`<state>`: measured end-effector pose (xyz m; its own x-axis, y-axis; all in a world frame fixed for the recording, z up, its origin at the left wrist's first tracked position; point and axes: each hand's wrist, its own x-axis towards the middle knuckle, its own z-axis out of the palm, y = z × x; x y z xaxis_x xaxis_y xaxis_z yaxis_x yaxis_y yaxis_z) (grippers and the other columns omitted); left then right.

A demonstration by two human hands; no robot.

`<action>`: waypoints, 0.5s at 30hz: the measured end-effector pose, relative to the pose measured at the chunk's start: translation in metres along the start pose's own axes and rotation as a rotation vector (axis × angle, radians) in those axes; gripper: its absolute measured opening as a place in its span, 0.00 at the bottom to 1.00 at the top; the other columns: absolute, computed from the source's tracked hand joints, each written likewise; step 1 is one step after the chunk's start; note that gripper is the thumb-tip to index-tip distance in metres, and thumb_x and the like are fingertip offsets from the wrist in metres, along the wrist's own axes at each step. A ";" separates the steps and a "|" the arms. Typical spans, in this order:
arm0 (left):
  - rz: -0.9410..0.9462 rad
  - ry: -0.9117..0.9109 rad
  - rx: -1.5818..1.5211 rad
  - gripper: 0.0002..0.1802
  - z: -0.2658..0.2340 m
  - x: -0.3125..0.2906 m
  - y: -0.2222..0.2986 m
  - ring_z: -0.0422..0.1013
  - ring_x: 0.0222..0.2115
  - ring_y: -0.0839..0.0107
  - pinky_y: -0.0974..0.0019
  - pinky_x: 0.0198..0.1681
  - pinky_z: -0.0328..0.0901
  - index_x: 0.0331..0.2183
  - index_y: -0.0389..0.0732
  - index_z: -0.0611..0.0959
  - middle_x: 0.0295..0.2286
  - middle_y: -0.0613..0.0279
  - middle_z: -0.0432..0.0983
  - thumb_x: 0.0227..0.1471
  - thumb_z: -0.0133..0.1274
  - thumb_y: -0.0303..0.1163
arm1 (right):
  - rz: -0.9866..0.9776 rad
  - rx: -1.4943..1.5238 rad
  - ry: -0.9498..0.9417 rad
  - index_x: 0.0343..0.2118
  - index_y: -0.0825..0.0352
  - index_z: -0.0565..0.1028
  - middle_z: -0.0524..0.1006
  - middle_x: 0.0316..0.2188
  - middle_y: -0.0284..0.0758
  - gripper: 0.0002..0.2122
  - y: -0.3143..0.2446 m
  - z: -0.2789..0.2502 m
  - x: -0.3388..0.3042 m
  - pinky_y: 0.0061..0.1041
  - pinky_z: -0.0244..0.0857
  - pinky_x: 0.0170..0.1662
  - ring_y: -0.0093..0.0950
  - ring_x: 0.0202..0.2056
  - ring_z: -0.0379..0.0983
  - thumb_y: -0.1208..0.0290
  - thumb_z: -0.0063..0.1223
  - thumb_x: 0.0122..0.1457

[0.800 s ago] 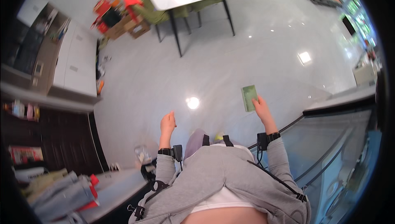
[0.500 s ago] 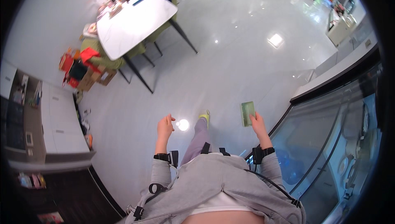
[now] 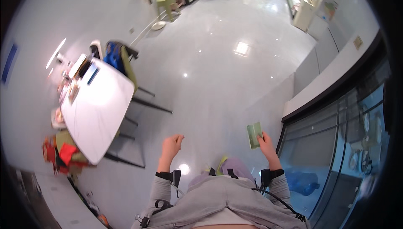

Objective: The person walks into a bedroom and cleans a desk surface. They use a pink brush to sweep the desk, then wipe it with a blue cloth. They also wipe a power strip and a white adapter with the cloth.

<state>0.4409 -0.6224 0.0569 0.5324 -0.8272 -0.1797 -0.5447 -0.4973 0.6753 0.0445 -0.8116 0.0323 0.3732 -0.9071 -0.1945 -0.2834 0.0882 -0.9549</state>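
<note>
My right hand grips a flat, rectangular green thing by its near right edge; it looks like a shallow, partly see-through box, though its exact kind is unclear. It is held out in front of me, above the floor. My left hand is in the air at the left, its fingers curled into a loose fist, and nothing shows in it. Both wrists wear black bands with small devices. The hands are well apart.
A white table with black legs stands at the left, with chairs and a blue backpack. To the right runs a black-framed glass sliding door. A green stool and a fan stand farther off on the shiny grey floor.
I have stepped forward, and the view has swung up and right. The table now sits farther left and nearer. My right hand still holds the green thing; my left fingers look more curled.
</note>
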 end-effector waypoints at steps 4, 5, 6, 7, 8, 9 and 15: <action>0.108 -0.165 0.025 0.14 0.020 0.117 0.063 0.75 0.18 0.68 0.66 0.27 0.68 0.36 0.42 0.86 0.17 0.60 0.78 0.57 0.55 0.41 | 0.082 -0.105 0.059 0.44 0.72 0.74 0.77 0.30 0.32 0.12 -0.010 -0.029 0.075 0.23 0.65 0.38 0.20 0.33 0.70 0.70 0.47 0.64; 0.162 -0.166 0.026 0.14 0.026 0.146 0.081 0.76 0.20 0.68 0.66 0.28 0.69 0.37 0.42 0.85 0.19 0.60 0.78 0.57 0.55 0.41 | 0.087 -0.101 0.068 0.45 0.72 0.74 0.77 0.32 0.32 0.12 -0.010 -0.040 0.095 0.23 0.64 0.38 0.19 0.34 0.69 0.70 0.47 0.65; 0.209 -0.168 0.026 0.14 0.035 0.175 0.097 0.76 0.21 0.68 0.66 0.29 0.69 0.39 0.42 0.84 0.20 0.60 0.79 0.57 0.55 0.41 | 0.095 -0.099 0.072 0.46 0.72 0.74 0.77 0.33 0.31 0.12 -0.007 -0.049 0.118 0.22 0.64 0.39 0.18 0.35 0.69 0.70 0.46 0.65; 0.234 -0.175 0.028 0.15 0.040 0.200 0.115 0.77 0.22 0.68 0.66 0.30 0.69 0.40 0.42 0.84 0.21 0.60 0.80 0.57 0.55 0.41 | 0.103 -0.081 0.097 0.46 0.72 0.74 0.77 0.33 0.31 0.12 -0.008 -0.060 0.139 0.22 0.64 0.39 0.19 0.35 0.69 0.70 0.46 0.65; 0.321 -0.127 0.041 0.14 0.043 0.229 0.137 0.77 0.24 0.67 0.66 0.32 0.70 0.41 0.41 0.83 0.23 0.59 0.80 0.58 0.54 0.40 | 0.102 -0.066 0.120 0.46 0.72 0.74 0.77 0.33 0.31 0.13 -0.013 -0.073 0.166 0.23 0.65 0.39 0.19 0.35 0.70 0.70 0.46 0.65; 0.390 -0.082 0.053 0.13 0.046 0.257 0.158 0.78 0.26 0.67 0.66 0.33 0.70 0.41 0.41 0.83 0.24 0.59 0.80 0.59 0.53 0.38 | 0.092 -0.023 0.139 0.46 0.72 0.74 0.77 0.33 0.32 0.13 -0.019 -0.088 0.196 0.23 0.66 0.39 0.20 0.35 0.70 0.70 0.46 0.65; 0.399 -0.100 0.011 0.13 0.058 0.391 0.239 0.76 0.30 0.60 0.60 0.35 0.69 0.45 0.42 0.78 0.27 0.58 0.80 0.63 0.42 0.32 | -0.009 -0.026 0.151 0.48 0.71 0.74 0.79 0.30 0.38 0.14 -0.065 -0.139 0.374 0.26 0.68 0.36 0.25 0.31 0.74 0.68 0.49 0.63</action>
<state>0.4816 -1.0795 0.1067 0.2124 -0.9768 0.0257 -0.7029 -0.1345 0.6985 0.0793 -1.2141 0.0527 0.2389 -0.9596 -0.1485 -0.3039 0.0714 -0.9500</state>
